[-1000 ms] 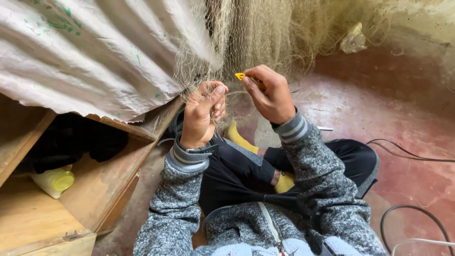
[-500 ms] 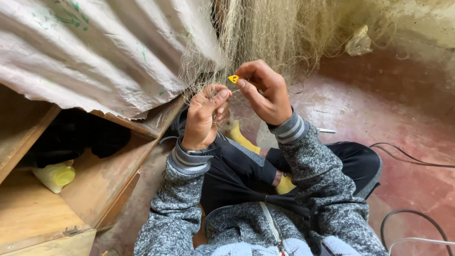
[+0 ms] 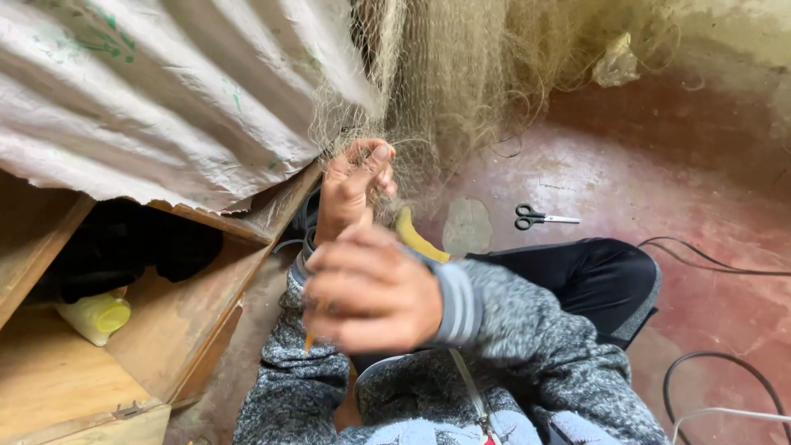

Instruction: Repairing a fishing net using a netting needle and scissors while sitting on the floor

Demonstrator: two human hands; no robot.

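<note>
Fishing net (image 3: 461, 91), just the one big tan bundle hanging down the middle, with one pair of scissors (image 3: 540, 217) on the red floor (image 3: 700, 189) well off to the right, one yellow bottle (image 3: 97, 316) in the wooden box (image 3: 165, 330) on the left and a couple of black cables (image 3: 709, 264) by the right edge. Left hand (image 3: 356, 185) is up at the net's lower edge, fingers (image 3: 375, 161) half curled and hooked into the mesh, tight against the corrugated sheet (image 3: 165, 99) on its left, with open floor only to the right. Right hand (image 3: 371, 288) sits close to the camera and apart from the net, blurry, fingers curled shut around a thin yellowish needle (image 3: 309, 340) poking out below, though what's inside the fist is hard to make out.
</note>
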